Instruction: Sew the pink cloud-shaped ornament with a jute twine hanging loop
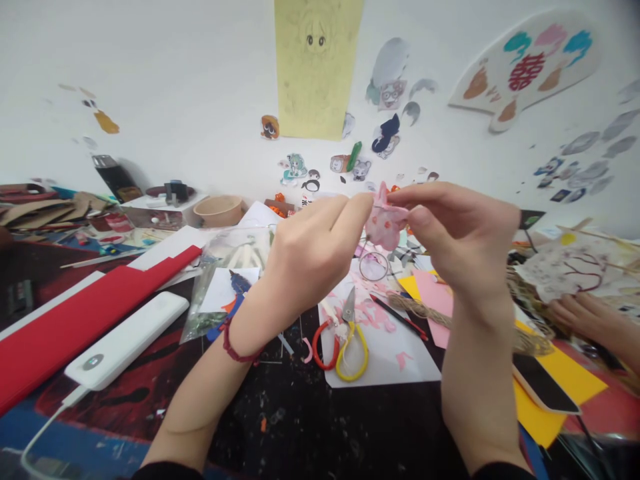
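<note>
A small pink petal-shaped craft piece (386, 225) with orange spots is raised above the table between both hands. My left hand (320, 243) closes its fingers on the piece's left edge; the fingertips are partly hidden behind the hand. From the other side, my right hand (453, 227) pinches the right edge between thumb and fingers. Just under the piece a thin round ring (374, 265) shows; whether it is attached, I cannot tell. Scissors (350, 337) with one red and one yellow handle lie below on a white sheet (380, 373), among pink paper scraps (373, 312).
A white power bank (127, 340) with a cable and a long red strip (75, 333) lie at left. A dark pencil (399, 317), twine (420, 310) and a phone (545, 383) are at right. Another person's hand (590, 317) rests by a painted fan (585, 270).
</note>
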`<state>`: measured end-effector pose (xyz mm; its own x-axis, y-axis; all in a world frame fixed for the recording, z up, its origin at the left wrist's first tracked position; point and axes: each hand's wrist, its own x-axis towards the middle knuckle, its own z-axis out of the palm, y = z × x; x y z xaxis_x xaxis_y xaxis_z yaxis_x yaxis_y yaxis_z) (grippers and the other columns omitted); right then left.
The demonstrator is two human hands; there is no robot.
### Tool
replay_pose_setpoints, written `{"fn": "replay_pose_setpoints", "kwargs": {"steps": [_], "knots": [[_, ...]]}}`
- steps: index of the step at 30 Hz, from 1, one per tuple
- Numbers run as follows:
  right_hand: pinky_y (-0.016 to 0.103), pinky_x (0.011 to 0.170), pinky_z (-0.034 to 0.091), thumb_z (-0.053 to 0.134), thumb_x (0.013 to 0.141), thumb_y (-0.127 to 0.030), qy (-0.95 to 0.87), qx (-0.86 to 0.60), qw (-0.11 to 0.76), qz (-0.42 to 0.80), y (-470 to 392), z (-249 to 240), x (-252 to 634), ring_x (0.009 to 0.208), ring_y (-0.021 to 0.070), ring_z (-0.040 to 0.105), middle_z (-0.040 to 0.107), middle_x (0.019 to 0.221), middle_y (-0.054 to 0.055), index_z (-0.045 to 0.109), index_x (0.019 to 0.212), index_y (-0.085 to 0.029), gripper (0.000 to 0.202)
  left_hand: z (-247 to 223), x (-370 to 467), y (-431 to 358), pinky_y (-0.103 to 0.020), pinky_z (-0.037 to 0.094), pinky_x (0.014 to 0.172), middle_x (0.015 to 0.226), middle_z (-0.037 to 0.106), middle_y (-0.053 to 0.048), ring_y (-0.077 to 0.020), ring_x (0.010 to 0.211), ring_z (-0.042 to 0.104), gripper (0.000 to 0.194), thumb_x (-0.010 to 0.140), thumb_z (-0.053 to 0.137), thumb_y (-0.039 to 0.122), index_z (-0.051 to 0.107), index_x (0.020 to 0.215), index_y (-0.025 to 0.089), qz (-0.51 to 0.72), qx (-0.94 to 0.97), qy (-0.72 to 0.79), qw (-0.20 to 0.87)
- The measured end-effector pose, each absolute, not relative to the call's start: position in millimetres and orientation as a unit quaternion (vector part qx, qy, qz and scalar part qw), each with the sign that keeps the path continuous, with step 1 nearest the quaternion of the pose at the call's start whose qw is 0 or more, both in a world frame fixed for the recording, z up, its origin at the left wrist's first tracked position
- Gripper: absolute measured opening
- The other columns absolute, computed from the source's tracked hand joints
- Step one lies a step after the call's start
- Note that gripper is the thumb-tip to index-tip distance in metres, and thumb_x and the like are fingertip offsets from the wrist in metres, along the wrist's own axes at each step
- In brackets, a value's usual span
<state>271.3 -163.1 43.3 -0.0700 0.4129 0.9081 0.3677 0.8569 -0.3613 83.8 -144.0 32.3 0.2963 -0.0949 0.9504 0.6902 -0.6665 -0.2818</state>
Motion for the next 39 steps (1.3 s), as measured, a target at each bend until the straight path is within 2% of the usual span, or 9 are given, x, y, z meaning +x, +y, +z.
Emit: {"fn": "replay_pose_setpoints", "kwargs": {"steps": [7, 16, 20, 26, 29, 32, 36, 39], "knots": [[0.030, 0.060, 0.061, 0.080, 0.083, -0.034, -0.680, -0.344, 0.647, -0.017, -173, 39, 259, 0.065, 0.0152, 0.071, 0.072, 0.084, 0.001, 0.073, 0.092, -0.023, 0.016, 30, 86, -147, -0.028, 0.034, 0.051, 0.065, 0.060, 0.002, -0.0113, 0.057, 0.055, 0.012, 0.100, 0.054, 0.015, 0.064, 0.094, 0.019, -0.560, -0.711, -0.206, 0.371], [0.029, 0.060, 0.056, 0.066, 0.094, -0.033, -0.704, -0.344, 0.617, -0.073, -174, 36, 249, 0.062, 0.0137, 0.065, 0.066, 0.070, -0.001, 0.070, 0.084, -0.025, 0.014, 29, 92, -145, -0.028, 0.034, 0.047, 0.063, 0.058, 0.002, -0.0111, 0.052, 0.051, 0.010, 0.098, 0.055, 0.014, 0.062, 0.093, 0.019, -0.572, -0.685, -0.168, 0.418], [0.030, 0.061, 0.054, 0.065, 0.094, -0.027, -0.712, -0.338, 0.606, -0.112, -176, 38, 248, 0.061, 0.0142, 0.064, 0.068, 0.071, -0.001, 0.070, 0.085, -0.025, 0.010, 27, 92, -141, -0.028, 0.033, 0.045, 0.063, 0.058, 0.001, -0.0110, 0.051, 0.051, 0.009, 0.096, 0.056, 0.014, 0.064, 0.097, 0.019, -0.578, -0.670, -0.154, 0.439], [0.033, 0.061, 0.052, 0.063, 0.095, -0.023, -0.724, -0.320, 0.582, -0.187, -175, 36, 246, 0.063, 0.0155, 0.062, 0.070, 0.072, -0.001, 0.070, 0.087, -0.028, 0.011, 20, 94, -133, -0.029, 0.040, 0.047, 0.066, 0.060, 0.000, -0.0119, 0.054, 0.055, 0.007, 0.096, 0.059, 0.014, 0.064, 0.099, 0.015, -0.588, -0.655, -0.126, 0.457], [0.033, 0.060, 0.051, 0.063, 0.095, -0.023, -0.726, -0.313, 0.580, -0.197, -177, 36, 244, 0.062, 0.0153, 0.061, 0.070, 0.072, -0.001, 0.071, 0.088, -0.028, 0.012, 19, 95, -133, -0.027, 0.042, 0.049, 0.067, 0.063, 0.001, -0.0109, 0.055, 0.057, 0.007, 0.096, 0.059, 0.013, 0.064, 0.099, 0.017, -0.618, -0.652, -0.133, 0.419], [0.033, 0.064, 0.053, 0.059, 0.099, -0.029, -0.736, -0.298, 0.590, -0.149, -180, 37, 245, 0.066, 0.0149, 0.065, 0.072, 0.074, 0.000, 0.074, 0.088, -0.027, 0.018, 20, 95, -136, -0.024, 0.049, 0.056, 0.069, 0.068, 0.003, -0.0087, 0.060, 0.062, 0.007, 0.095, 0.063, 0.012, 0.064, 0.097, 0.019, -0.655, -0.657, -0.175, 0.329], [0.034, 0.062, 0.054, 0.048, 0.103, -0.044, -0.676, -0.299, 0.672, -0.048, -178, 38, 249, 0.065, 0.0161, 0.066, 0.069, 0.070, 0.002, 0.074, 0.082, -0.025, 0.039, 23, 96, -138, -0.022, 0.055, 0.065, 0.079, 0.075, 0.000, -0.0091, 0.072, 0.070, 0.008, 0.093, 0.066, 0.010, 0.065, 0.095, 0.017, -0.698, -0.664, -0.142, 0.228], [0.031, 0.063, 0.056, 0.063, 0.096, -0.043, -0.639, -0.318, 0.700, 0.001, -172, 40, 253, 0.069, 0.0144, 0.066, 0.069, 0.081, 0.001, 0.074, 0.089, -0.024, 0.024, 24, 96, -135, -0.022, 0.051, 0.057, 0.079, 0.075, 0.001, -0.0076, 0.064, 0.067, 0.006, 0.092, 0.068, 0.012, 0.066, 0.093, 0.017, -0.709, -0.673, -0.112, 0.179]]}}
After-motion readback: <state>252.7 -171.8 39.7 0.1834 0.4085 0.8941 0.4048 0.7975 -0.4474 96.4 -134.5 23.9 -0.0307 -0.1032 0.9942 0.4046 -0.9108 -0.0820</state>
